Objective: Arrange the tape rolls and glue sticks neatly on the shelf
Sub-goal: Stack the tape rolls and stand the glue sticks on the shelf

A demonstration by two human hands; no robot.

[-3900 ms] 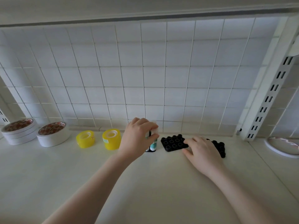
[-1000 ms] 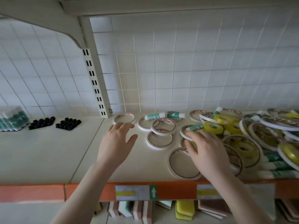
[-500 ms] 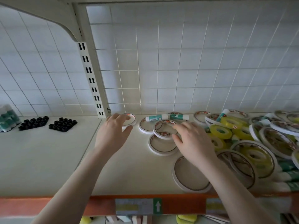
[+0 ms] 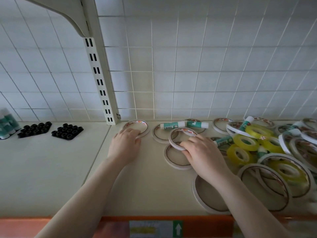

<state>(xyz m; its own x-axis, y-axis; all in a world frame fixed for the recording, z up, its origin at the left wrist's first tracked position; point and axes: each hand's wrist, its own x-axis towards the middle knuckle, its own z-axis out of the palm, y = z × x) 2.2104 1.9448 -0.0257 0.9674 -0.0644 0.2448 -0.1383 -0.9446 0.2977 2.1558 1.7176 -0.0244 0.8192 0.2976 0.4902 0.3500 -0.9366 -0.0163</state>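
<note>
Head view: both hands on thin tape rolls

Head camera, shelf [image 4: 145,189] seen from above. Your left hand [image 4: 124,146] lies with fingers curved over the near rim of a flat tape roll [image 4: 136,127]; whether it grips is unclear. Your right hand [image 4: 203,154] pinches a tilted tape roll [image 4: 180,134], near edge lifted. Two glue sticks [image 4: 183,124] lie just beyond that hand. Yellow tape rolls [image 4: 246,143] are piled to its right. Black trays [image 4: 51,131] sit well left of your left hand.
</note>
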